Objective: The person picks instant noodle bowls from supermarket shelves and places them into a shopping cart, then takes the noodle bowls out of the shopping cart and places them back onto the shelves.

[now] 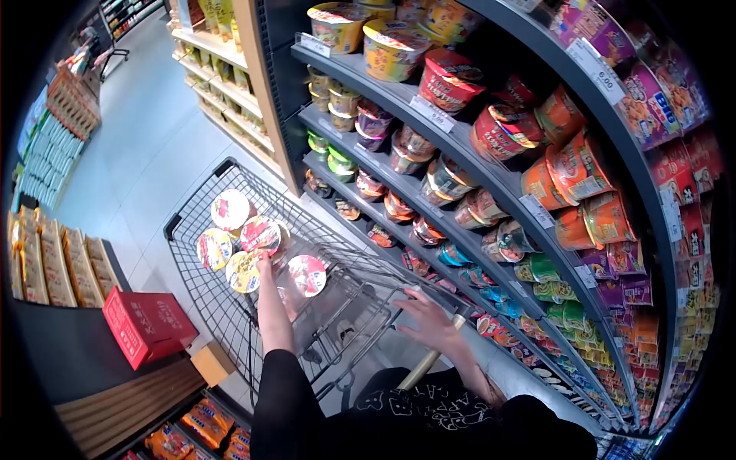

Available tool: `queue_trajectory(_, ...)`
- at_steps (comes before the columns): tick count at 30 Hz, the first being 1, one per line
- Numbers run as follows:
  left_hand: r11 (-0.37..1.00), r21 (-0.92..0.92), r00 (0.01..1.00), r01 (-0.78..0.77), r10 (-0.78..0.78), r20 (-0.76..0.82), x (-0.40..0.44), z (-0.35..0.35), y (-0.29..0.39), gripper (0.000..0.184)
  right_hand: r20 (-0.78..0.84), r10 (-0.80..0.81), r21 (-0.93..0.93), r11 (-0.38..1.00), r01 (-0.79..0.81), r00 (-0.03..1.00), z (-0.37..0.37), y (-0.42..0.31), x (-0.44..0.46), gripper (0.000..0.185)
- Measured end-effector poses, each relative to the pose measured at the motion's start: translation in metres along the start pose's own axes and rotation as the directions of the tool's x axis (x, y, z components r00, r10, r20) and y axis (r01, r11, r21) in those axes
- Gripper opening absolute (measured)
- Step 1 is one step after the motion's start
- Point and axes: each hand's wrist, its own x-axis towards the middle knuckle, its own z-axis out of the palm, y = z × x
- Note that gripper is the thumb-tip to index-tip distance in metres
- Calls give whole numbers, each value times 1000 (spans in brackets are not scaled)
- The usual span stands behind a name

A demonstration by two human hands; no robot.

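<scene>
My left hand (pixel 264 261) reaches down into the wire shopping cart (pixel 192 195), its fingers closed on the edge of a red-topped instant noodle bowl (pixel 259 231). Around it in the cart stand more noodle bowls: a white-lidded one (pixel 230 208), two yellow ones (pixel 215 248) and a pink-and-white one (pixel 307 275) to the right. Part of another bowl shows behind the red one. Over the near end of the cart, close to its handle (pixel 433 360), my right hand (pixel 426 318) is held with fingers apart and nothing in it.
A tall shelf (pixel 360 73) of noodle bowls, cups and packets runs along the right. To the left are a red box (pixel 146 326), a small cardboard box (pixel 212 363) and racks of yellow packets (pixel 57 261). Light floor tiles (pixel 142 153) stretch ahead.
</scene>
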Motion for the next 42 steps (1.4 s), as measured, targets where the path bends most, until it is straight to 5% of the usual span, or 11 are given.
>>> queue_trajectory(7, 977, -55, 978, -206, 207, 11, -41, -4, 1, 29, 9, 97, 98, 990, -97, 995, 6, 1, -3, 50)
queue_trajectory(12, 961, 39, 838, -274, 219, 500, -208, -12, 34, 25, -128, -47, 120, 991, 62, 991, 5, 5, -5, 66)
queue_trajectory(17, 838, 207, 769, -504, 326, 550, -379, -11, 58, 26, -284, -156, 137, 970, 201, 946, -18, -13, -9, 96)
queue_trajectory(20, 766, 226, 712, -602, 386, 587, -467, -7, 58, 22, -439, -262, 211, 900, 382, 860, -17, -22, -9, 118)
queue_trajectory(23, 489, 262, 546, -832, 636, 546, -525, 10, 30, 26, -623, -313, 234, 800, 553, 717, -19, -36, -13, 112)
queue_trajectory(25, 397, 399, 563, -827, 593, 576, -563, 20, 27, 35, -730, -287, 232, 750, 620, 621, -27, -31, -16, 105)
queue_trajectory(28, 605, 116, 533, -788, 575, 621, -569, 43, -4, 28, -796, -199, 266, 734, 625, 572, -43, -12, -16, 104)
queue_trajectory(30, 553, 169, 504, -816, 538, 676, -564, 60, -28, 19, -660, -37, 585, 602, 544, 750, -60, 14, 9, 105)
queue_trajectory(33, 384, 361, 521, -850, 509, 685, -551, 77, -68, 15, -818, 171, 547, 526, 652, 549, -147, 24, 29, 107)
queue_trajectory(37, 210, 496, 534, -843, 452, 715, -543, 76, -87, 15, -980, 73, 170, 790, 589, 185, -236, 59, 75, 109)
queue_trajectory(42, 239, 521, 560, -819, 531, 636, -543, 83, -90, 17, -994, 73, 97, 944, 316, 87, -268, 101, 111, 110)
